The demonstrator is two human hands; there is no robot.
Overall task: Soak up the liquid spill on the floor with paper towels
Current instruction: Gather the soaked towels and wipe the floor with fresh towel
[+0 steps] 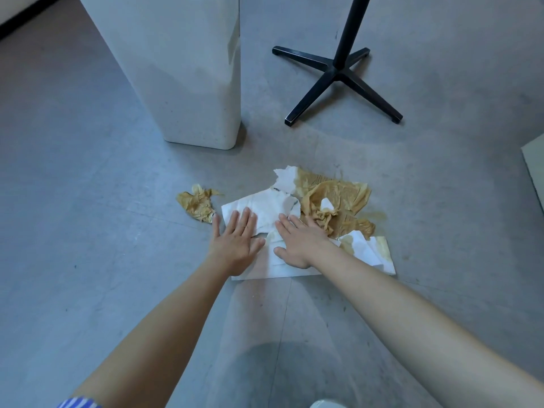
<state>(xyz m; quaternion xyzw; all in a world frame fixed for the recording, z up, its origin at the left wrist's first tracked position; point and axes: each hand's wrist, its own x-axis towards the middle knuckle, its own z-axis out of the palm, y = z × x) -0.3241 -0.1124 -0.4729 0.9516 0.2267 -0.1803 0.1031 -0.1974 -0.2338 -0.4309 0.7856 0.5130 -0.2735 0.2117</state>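
Head camera looks down: left hand (235, 248) and right hand (300, 242) lie flat, fingers straight and spread, pressing white paper towels (265, 206) onto the grey floor (88, 201). Brown-soaked crumpled towels (338, 198) touch them on the right; a brown wad (197, 203) lies left.

white paper towels (262, 206) stained brown, grey floor (88, 201)

Grey floor (88, 201) carries a white bin (188, 83), a black stand base (338, 75), a heap of white towels (265, 204) and brown soaked towels (338, 198), a separate brown wad (197, 203) just left, and a spill (378, 215) at the heap's right edge
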